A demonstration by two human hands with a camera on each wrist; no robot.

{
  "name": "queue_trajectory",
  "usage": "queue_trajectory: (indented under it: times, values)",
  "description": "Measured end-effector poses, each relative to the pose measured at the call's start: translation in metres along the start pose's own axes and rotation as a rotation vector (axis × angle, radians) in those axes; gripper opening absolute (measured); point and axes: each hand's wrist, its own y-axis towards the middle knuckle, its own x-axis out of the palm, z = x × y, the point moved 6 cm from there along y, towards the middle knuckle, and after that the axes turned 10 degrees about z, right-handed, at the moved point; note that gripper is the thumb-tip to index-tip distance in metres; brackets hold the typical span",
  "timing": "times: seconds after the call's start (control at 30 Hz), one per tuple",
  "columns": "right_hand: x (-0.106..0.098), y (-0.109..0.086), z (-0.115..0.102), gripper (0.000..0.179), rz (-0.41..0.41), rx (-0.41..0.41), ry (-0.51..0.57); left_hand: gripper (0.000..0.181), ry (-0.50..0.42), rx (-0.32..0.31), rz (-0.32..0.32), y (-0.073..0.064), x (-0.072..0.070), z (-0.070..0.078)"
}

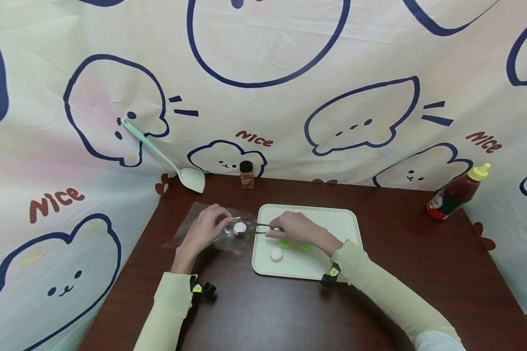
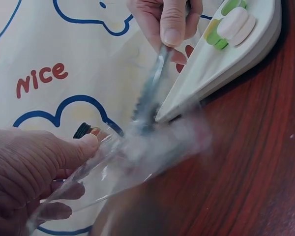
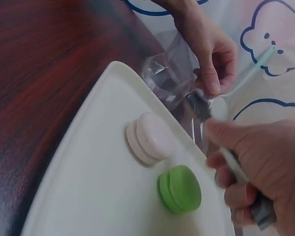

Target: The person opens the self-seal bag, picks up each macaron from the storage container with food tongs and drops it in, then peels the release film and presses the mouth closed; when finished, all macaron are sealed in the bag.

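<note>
My left hand [image 1: 205, 228] pinches the edge of a clear plastic bag [image 2: 101, 189] between thumb and fingers. In my right hand [image 1: 296, 226] is a pair of metal tongs [image 2: 155, 81], pointing left toward the bag. A white macaron [image 1: 239, 227] shows at the tong tips, within the bag's outline; the blurred left wrist view does not tell how firmly it is held. Beneath and beside my right hand lies a cream tray [image 3: 83, 172]. On it rest a pale pinkish-white macaron [image 3: 155, 137] and green macarons [image 3: 182, 189], partly covered by my hand in the head view.
A small brown spice jar with a black lid [image 1: 247, 175] stands at the table's back edge. Left of it, a pale green spatula [image 1: 192, 179] leans on the wall cloth. A red sauce bottle with a yellow cap [image 1: 456, 192] stands at the back right.
</note>
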Motion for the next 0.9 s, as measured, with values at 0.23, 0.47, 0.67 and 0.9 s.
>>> queue_trajectory:
  times: [0.23, 0.47, 0.67, 0.9]
  values:
    - [-0.009, 0.001, -0.004, 0.033, -0.019, 0.004, -0.085, 0.006, -0.001, 0.022, -0.021, 0.0, 0.0, 0.003]
    - [-0.012, 0.005, -0.008, 0.037, 0.016, -0.023, -0.039, 0.006, -0.017, 0.033, 0.014, 0.0, -0.004, 0.003]
    - [0.002, 0.013, -0.018, 0.036, -0.035, -0.054, -0.063, 0.005, -0.034, 0.022, 0.018, -0.001, -0.005, 0.005]
    - [-0.003, 0.018, -0.022, 0.035, -0.071, -0.026, -0.098, 0.008, -0.037, 0.03, 0.024, 0.001, -0.008, 0.008]
